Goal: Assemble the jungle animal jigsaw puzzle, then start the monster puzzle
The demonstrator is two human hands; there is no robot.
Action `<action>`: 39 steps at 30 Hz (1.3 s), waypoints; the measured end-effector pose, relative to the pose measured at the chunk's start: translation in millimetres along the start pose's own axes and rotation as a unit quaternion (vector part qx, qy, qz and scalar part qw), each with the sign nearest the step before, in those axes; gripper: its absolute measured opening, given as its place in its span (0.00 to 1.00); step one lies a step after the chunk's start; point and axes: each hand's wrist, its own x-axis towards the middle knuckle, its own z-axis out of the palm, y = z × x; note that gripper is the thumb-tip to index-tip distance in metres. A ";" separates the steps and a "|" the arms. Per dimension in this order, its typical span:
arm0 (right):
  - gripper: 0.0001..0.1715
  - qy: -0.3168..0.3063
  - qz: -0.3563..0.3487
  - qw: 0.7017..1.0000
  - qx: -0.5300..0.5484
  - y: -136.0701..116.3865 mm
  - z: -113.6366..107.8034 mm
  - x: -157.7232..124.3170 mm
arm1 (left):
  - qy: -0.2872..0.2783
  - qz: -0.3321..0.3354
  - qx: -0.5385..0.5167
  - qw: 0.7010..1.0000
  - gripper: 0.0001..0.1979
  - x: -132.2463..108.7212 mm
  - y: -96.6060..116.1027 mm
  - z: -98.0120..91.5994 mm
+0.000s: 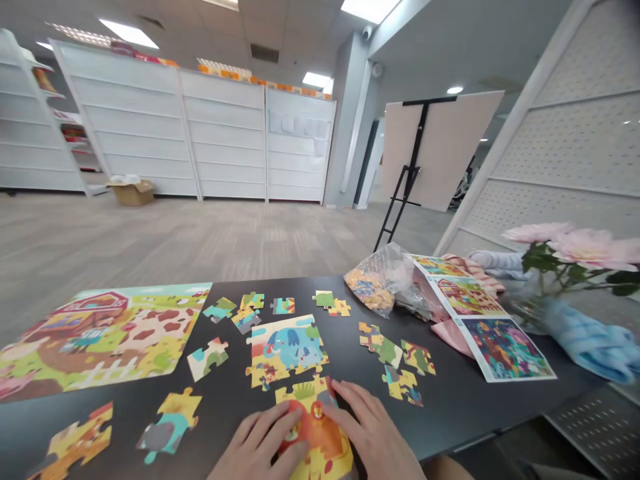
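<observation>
Both hands rest on a joined cluster of orange-and-yellow puzzle pieces (306,395) at the near edge of the black table (450,400). My left hand (260,443) lies flat on its left side, fingers stretched out. My right hand (367,430) presses flat on its right side, fingers extended toward a piece at the cluster's top right. Just beyond sits a joined section with a blue elephant (287,347).
A finished farm puzzle (95,333) lies at the left. Loose pieces (395,360) are scattered around. A clear bag of pieces (375,280), a picture sheet (480,320), pink flowers (575,247) and a blue cloth (595,340) sit at the right. An easel (410,173) stands beyond.
</observation>
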 end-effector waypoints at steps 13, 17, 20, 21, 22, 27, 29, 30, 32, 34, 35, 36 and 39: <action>0.37 -0.021 -0.046 0.994 0.097 42.0 -5.6 -5.6 | -0.070 -0.176 -0.075 0.979 0.26 10.9 -31.9 -43.7; 0.32 -0.003 0.006 0.994 0.105 31.0 -27.9 -9.1 | -0.065 -0.190 -0.065 0.977 0.20 -0.4 -27.0 -41.6; 0.36 -0.004 -0.026 0.993 0.113 33.2 -15.5 -4.8 | -0.045 -0.194 -0.053 0.979 0.18 -13.4 -23.4 -36.7; 0.39 -0.011 -0.046 0.992 0.115 36.1 -7.3 -2.1 | -0.039 -0.196 -0.050 0.978 0.18 -17.3 -23.6 -36.1; 0.41 -0.020 -0.064 0.991 0.115 39.2 1.2 0.8 | -0.033 -0.199 -0.047 0.978 0.19 -20.7 -24.5 -35.9; 0.39 -0.023 -0.102 0.992 0.075 37.0 16.0 11.9 | -0.035 -0.224 -0.069 0.971 0.19 -24.5 -28.4 -40.2; 0.37 -0.014 -0.119 0.992 0.048 28.6 9.0 13.1 | -0.047 -0.233 -0.083 0.968 0.18 -20.3 -25.4 -42.9; 0.36 -0.009 -0.125 0.992 0.030 24.3 5.5 13.3 | -0.053 -0.230 -0.088 0.968 0.18 -17.5 -22.9 -44.2; 0.33 0.008 -0.130 0.991 -0.015 17.4 1.8 13.1 | -0.064 -0.217 -0.100 0.969 0.19 -11.7 -16.8 -45.9; 0.30 0.028 -0.129 0.990 -0.054 13.7 3.0 12.6 | -0.076 -0.193 -0.117 0.971 0.22 -6.0 -11.4 -45.7; 0.30 0.034 -0.128 0.989 -0.067 12.9 4.5 12.3 | -0.081 -0.185 -0.125 0.971 0.24 -3.1 -9.6 -44.7; 0.31 0.039 -0.130 0.988 -0.075 12.5 6.1 12.1 | -0.083 -0.181 -0.130 0.971 0.26 -0.2 -8.6 -43.4; 0.37 0.032 -0.129 0.987 -0.089 12.6 8.2 13.0 | -0.080 -0.193 -0.133 0.969 0.29 8.6 -10.9 -37.9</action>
